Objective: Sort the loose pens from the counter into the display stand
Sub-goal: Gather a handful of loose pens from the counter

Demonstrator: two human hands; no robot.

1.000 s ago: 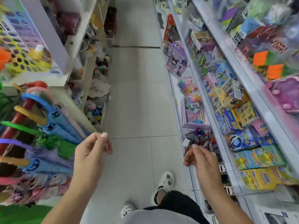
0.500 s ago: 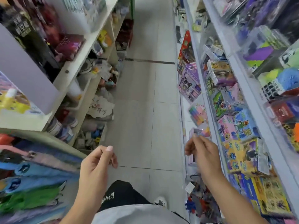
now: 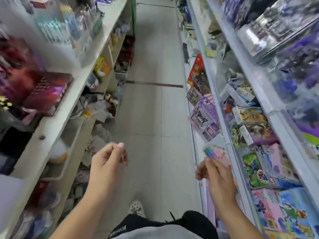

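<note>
Further down the shop aisle than a moment ago. Umbrellas on the left gone from view. Purple box [image 3: 203, 118] on the right much nearer now. Blurry all round, so likely moving fast.

Left hand [image 3: 108, 163] up in front, fingers loosely bent, thumb by the first finger, nothing in it. Right hand [image 3: 215, 178] the same, loosely bent and holding nothing that shows. Same pose as before, only carried along.

No loose pens, no counter and no display stand anywhere in view. Only a sealed pack of coloured markers [image 3: 211, 150] on the right shelf, just past the right hand and not touching it. So probably no sorting begun yet; most likely just walking to the place.

Bare grey floor [image 3: 155, 109] straight ahead, open and wide enough to walk. Left shelf [image 3: 72, 94] edge and right shelf [image 3: 215, 94] rail close on each side. Boxes sticking out low on the right, near the right arm. Easy to bump there. One shoe [image 3: 136, 208] out in front, mid-step.
</note>
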